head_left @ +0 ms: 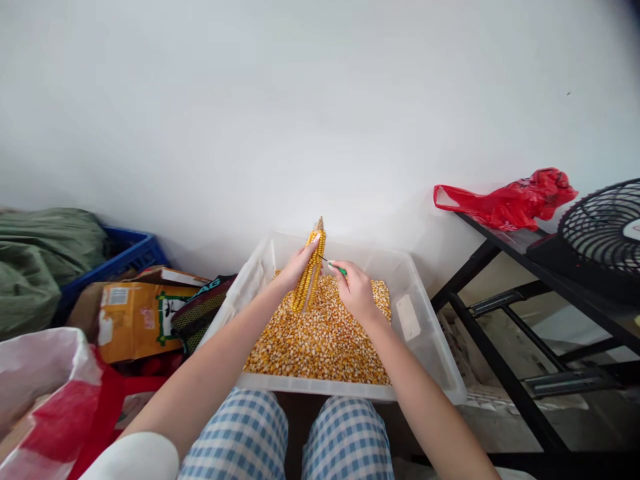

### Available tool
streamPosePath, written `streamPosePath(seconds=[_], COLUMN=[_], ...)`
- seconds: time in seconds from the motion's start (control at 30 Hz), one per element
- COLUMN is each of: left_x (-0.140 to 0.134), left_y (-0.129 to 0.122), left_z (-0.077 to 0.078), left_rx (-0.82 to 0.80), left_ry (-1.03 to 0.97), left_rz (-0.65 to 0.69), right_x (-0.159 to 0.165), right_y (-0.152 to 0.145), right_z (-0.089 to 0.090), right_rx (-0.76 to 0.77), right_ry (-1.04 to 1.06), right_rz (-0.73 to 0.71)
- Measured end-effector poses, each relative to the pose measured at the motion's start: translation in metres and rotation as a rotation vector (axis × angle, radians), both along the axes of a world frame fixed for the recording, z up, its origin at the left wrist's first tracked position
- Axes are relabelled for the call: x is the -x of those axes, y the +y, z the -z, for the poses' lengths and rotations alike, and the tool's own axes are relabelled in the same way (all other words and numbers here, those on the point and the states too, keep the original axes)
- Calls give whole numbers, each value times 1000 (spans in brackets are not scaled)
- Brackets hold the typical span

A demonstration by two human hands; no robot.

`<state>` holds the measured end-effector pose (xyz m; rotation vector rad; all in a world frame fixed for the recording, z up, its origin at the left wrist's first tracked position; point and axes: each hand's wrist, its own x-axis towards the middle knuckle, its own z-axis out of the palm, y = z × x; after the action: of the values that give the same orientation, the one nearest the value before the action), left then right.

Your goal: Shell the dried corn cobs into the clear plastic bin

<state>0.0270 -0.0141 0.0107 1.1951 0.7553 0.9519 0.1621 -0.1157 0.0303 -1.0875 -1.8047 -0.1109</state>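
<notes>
My left hand [299, 264] is wrapped around a dried yellow corn cob [303, 292], held tilted with its pointed end up. A strip along the cob's right side looks bare of kernels. In my right hand [356, 285] is a small screwdriver-like tool with a green handle [340, 270]; its thin metal shaft reaches to the cob's right side. Whether the tip touches the kernels is too small to tell. Below both hands, a clear plastic bin [434, 347] holds a wide heap of loose corn kernels [320, 347].
A black metal frame table [500, 240] on the right bears a red plastic bag [515, 200] and a black fan [605, 230]. On the left are a yellow cardboard box [133, 320], a blue crate [135, 250] and a red-and-white bag [65, 413]. A white wall [320, 113] rises behind.
</notes>
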Motion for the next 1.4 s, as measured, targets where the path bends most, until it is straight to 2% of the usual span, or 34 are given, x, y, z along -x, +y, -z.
streamPosePath(seconds=[0.5,0.6,0.77,0.87,0.97,1.07,1.27,1.4], left_x=[-1,2,12,14,11,10,14,14], left_y=[1,1,-2,-4,-4,-5,-7,-6], left_z=[1,-1,-6,-8,-7,-7,-7,-7], left_rx=[0,-87,-347,-446,-471,-465,-411,-407], left_ry=[23,88,305,402,419,414,444,426], left_rz=[-14,-67,-169,-172,-200,-188,-49,-43], right_x=[1,4,10,10,9,9,12,13], right_y=[-1,-4,-9,-9,-9,-10,-10,-9], right_z=[-1,-4,-8,-10,-11,-12,-11,-9], right_rx=[0,114,377,512,599,588,562,512], right_ry=[-83,-163,-399,-502,-552,-582,-667,-690], right_rz=[53,142,377,433,460,450,410,396])
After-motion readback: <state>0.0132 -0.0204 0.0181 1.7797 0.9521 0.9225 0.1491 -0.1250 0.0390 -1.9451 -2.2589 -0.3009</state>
